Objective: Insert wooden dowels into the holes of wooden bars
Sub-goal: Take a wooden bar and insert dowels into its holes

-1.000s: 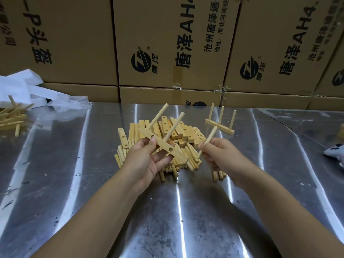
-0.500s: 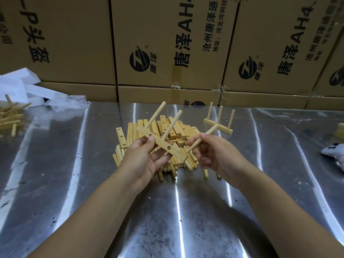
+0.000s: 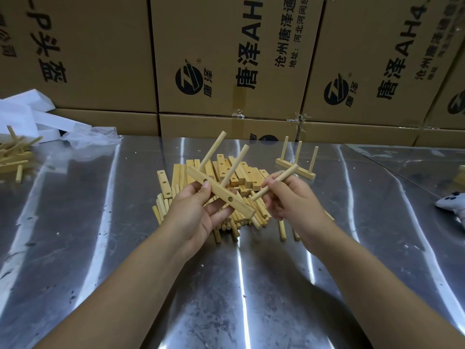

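Head view: bar (image 3: 219, 192) with two dowels (image 3: 212, 151)

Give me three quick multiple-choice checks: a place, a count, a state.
1. Where is the finished three-dowel bar? A atop the cartons; B on the steel table, right of the pile; C under the pile.
2. How many dowels stand in the bar the left hand holds? A one; B two; C four.
3. The right hand is: A open, empty; B flat on the table; C pinching a loose dowel.
B: it stands beyond the right hand. B: two rise from it. C: fingers curl round it.
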